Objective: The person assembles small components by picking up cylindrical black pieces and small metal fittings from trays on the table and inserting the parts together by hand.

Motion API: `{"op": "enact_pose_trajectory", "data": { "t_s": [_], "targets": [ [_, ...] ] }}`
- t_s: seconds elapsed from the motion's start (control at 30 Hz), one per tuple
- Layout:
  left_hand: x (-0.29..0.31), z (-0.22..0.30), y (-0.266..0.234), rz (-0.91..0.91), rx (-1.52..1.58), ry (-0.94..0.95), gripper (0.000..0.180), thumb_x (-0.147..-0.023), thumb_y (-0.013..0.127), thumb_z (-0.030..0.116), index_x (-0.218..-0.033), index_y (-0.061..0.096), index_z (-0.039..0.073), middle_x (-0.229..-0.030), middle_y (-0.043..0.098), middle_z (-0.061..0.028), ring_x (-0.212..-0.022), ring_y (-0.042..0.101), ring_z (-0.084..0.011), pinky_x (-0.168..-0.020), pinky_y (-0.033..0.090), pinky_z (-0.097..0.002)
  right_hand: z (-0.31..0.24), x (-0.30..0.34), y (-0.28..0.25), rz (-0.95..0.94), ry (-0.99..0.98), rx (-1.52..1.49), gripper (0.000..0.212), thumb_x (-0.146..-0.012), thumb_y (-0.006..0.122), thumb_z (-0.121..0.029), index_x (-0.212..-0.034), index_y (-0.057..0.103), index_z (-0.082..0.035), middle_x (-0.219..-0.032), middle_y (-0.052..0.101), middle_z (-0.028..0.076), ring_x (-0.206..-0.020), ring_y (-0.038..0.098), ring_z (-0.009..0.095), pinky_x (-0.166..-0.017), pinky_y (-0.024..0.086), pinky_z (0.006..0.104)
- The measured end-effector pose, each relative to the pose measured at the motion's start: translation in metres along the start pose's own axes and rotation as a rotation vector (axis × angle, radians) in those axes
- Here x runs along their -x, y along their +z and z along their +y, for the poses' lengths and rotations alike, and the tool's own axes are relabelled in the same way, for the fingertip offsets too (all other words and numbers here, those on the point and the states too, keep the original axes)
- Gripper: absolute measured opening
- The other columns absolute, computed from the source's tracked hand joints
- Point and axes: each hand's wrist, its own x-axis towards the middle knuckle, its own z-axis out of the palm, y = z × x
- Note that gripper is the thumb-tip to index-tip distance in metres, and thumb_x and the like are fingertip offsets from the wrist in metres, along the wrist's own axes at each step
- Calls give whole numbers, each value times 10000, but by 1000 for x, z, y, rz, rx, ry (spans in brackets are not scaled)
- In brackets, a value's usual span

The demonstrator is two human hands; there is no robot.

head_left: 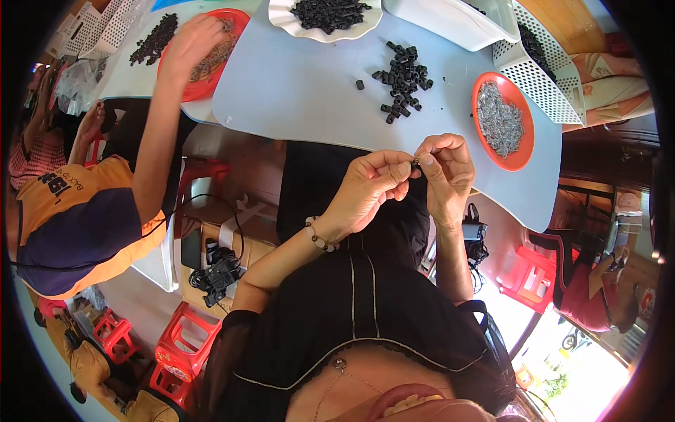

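Just past the table's near edge, my left hand (374, 186) and my right hand (448, 179) meet at their fingertips. Between them is a small black plastic part (415, 164), pinched by the left thumb and forefinger. The right thumb and forefinger close on the same spot; whether they hold a separate tiny piece is too small to tell. Ahead of the hands lies a loose pile of small black parts (406, 79) on the light blue table (295, 91). To the right sits an orange-red dish (525, 153) filled with tiny clear or silvery pieces (500, 119).
A white scalloped bowl (325, 34) of black parts stands at the far side, beside a white bin (450, 24) and a perforated white basket (545, 77). At left, a co-worker's hand (200, 43) reaches into a red dish (235, 20). Red stools (184, 341) stand on the floor.
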Motion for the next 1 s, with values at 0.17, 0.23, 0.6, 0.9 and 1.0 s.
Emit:
{"op": "enact_pose_trajectory", "data": {
  "t_s": [0.17,0.23,0.6,0.9,1.0],
  "targets": [
    [0,-1,0,9,-12,16,181,-954,650,135,-1087,650,12,-908,694,-58,-676,567,-79,-609,458,-218,1,2,-1,2,-36,93,212,-908,629,43,-1082,515,3,-962,612,75,-854,592,125,-750,546,280],
    [-1,-1,-1,18,-26,27,172,-947,658,122,-1076,649,9,-887,687,-47,-666,560,-76,-603,449,-212,-2,2,0,-42,-32,113,198,-903,630,47,-1070,530,11,-960,610,71,-873,586,127,-767,545,278],
    [2,3,-10,45,-216,102,175,-961,635,118,-1111,645,29,-934,670,-58,-688,525,-77,-628,422,-219,-1,-24,-13,-61,32,493,117,-891,653,-40,-1004,646,-12,-934,663,47,-872,568,117,-712,467,278],
    [5,12,-17,133,-200,186,178,-939,666,127,-1078,649,17,-890,654,-60,-662,542,-80,-625,427,-203,7,-61,-11,6,-290,1139,96,-827,707,-57,-921,696,-71,-855,695,63,-833,593,252,-721,477,353],
    [4,15,-21,151,-199,200,177,-941,664,138,-1068,649,18,-882,650,-56,-660,542,-74,-623,428,-206,10,-71,-24,28,-348,1228,88,-821,701,-47,-906,691,-68,-846,690,71,-828,586,275,-762,472,376]
  ]
}}
